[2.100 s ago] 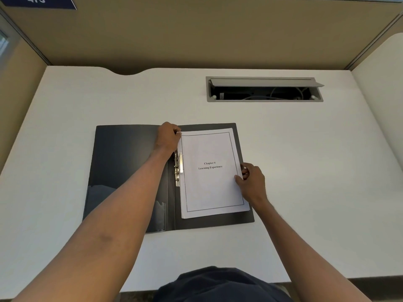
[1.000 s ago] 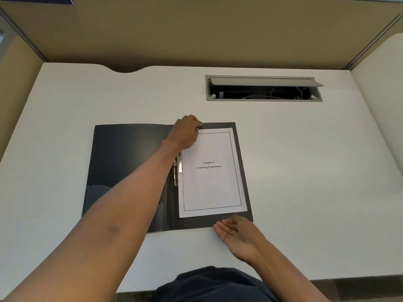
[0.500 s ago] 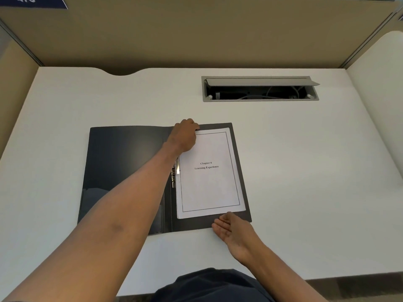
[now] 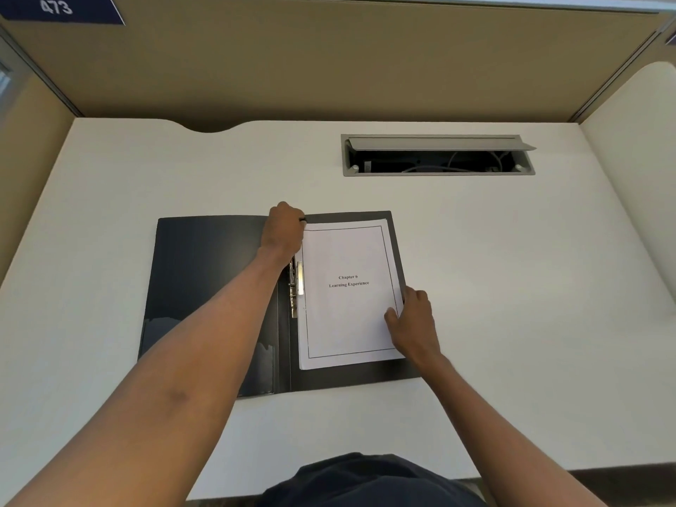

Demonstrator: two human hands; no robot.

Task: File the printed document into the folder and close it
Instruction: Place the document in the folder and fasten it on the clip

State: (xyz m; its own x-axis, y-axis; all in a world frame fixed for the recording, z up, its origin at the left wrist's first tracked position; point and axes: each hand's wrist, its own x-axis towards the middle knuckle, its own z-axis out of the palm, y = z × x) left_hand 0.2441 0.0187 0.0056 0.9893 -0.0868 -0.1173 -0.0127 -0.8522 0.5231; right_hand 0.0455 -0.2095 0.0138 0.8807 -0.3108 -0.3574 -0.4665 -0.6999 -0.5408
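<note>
We see the printed document (image 4: 347,290) lying face up on the right half of the open black folder (image 4: 208,287), its title line reading "Chapter 6 Learning Experience". Its left margin sits against the metal clip (image 4: 295,287) along the spine. The folder lies flat on the white table (image 4: 512,287), the left cover bare and glossy, with a clear pocket at its near corner.

Our left hand (image 4: 283,232) is curled at the top left corner of the page, fingers folded under — we cannot tell whether they pinch the paper or only press on it. Our right hand (image 4: 413,323) sits at the page's right edge, thumb on top of the sheet and fingers tucked around the edge, holding the document and perhaps the cover beneath it.

Farther back, a grey cable hatch (image 4: 439,155) stands open in the table, wires showing inside. Tan partition walls (image 4: 329,60) enclose the table, and a dark blue label (image 4: 58,9) reading 473 sits top left.
</note>
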